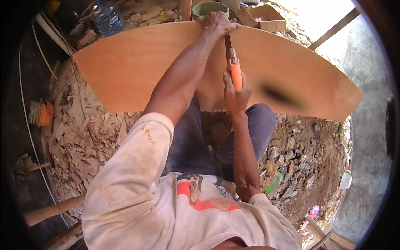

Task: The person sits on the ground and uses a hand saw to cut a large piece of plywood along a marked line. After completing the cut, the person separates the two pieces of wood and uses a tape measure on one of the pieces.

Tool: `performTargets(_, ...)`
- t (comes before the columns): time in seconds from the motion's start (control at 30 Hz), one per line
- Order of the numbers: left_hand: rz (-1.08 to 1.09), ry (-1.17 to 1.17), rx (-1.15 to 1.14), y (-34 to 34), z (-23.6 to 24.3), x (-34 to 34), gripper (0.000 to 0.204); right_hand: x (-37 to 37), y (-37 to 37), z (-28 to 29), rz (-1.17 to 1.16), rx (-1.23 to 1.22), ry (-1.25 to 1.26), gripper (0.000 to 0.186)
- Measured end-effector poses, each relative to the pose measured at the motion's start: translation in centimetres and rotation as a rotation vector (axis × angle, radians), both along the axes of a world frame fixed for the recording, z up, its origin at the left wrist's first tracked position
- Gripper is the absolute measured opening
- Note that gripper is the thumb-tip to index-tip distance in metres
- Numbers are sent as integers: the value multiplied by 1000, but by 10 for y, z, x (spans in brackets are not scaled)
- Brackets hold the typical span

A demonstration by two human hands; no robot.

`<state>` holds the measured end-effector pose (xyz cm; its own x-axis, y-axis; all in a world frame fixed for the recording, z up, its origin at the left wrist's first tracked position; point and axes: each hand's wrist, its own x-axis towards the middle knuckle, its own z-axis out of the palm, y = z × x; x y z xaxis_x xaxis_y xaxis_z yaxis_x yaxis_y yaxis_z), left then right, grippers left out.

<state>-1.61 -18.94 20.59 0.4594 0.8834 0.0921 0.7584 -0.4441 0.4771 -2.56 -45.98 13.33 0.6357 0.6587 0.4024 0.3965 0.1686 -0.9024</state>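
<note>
A large plywood board (133, 66) lies crosswise in front of me, over my bent legs. My left hand (216, 25) grips its far edge near the middle, fingers curled over it. In my right hand (236, 91) is the orange handle (236, 76) of a hand saw, with my fingers closed round it. The saw's dark blade (227, 43) points away from me and meets the board just right of my left hand; its far end rises beyond the edge. A dark blurred patch covers part of the board's right half.
Broken rubble (79, 158) surrounds my legs. Beyond the board stand a water jug (104, 18), a green bucket (208, 9) and a cardboard box (271, 23). Wooden poles (333, 29) lean at the sides. A grey wall or floor surface (368, 125) runs along the right.
</note>
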Motion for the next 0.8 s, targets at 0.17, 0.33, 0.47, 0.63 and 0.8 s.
performTargets(0.17, 59, -11, -38, -7, 13, 3, 92, -25, -102, 19, -43, -121, -150, 13)
performTargets(0.33, 79, -45, -16, -14, 17, -5, 83, -25, -114, 19, -62, -88, -160, 14)
performTargets(0.47, 43, -19, -30, -32, 18, 1, 80, 20, 17, 29, -98, -105, -208, 22)
performTargets(0.63, -38, -158, 0, 2, 0, -6, 74, -2, -47, 13, -53, -131, -52, 22)
performTargets(0.8, 44, -58, 28, -8, 9, 1, 82, -30, -154, 8, -62, -158, -161, 19)
